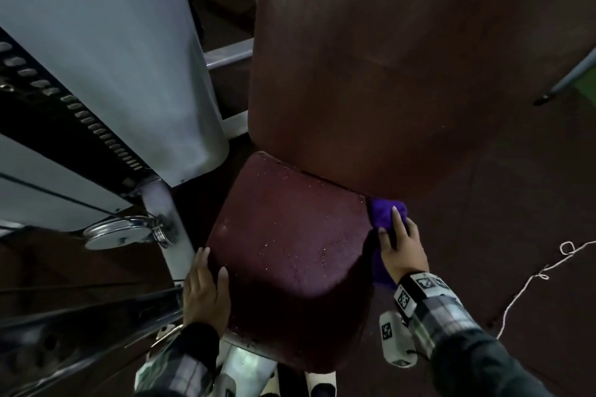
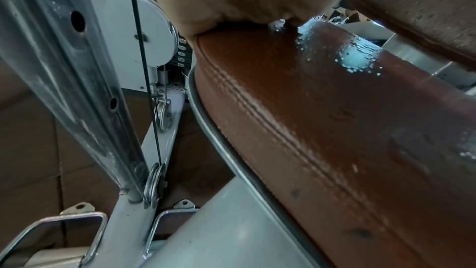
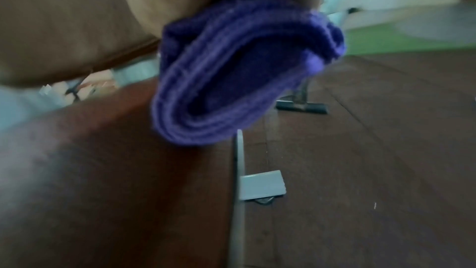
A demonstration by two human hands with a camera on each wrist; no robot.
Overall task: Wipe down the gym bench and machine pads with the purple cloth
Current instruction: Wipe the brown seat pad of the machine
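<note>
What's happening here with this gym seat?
A person is cleaning a gym machine. Their right hand presses a folded purple cloth against the right edge of the dark red seat pad, near the backrest pad. Their left hand rests flat on the seat's left edge. Droplets dot the seat.

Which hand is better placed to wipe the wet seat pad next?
The right hand: it already holds the purple cloth at the seat pad's right edge. The left hand only rests flat on the left edge, without cloth.
</note>
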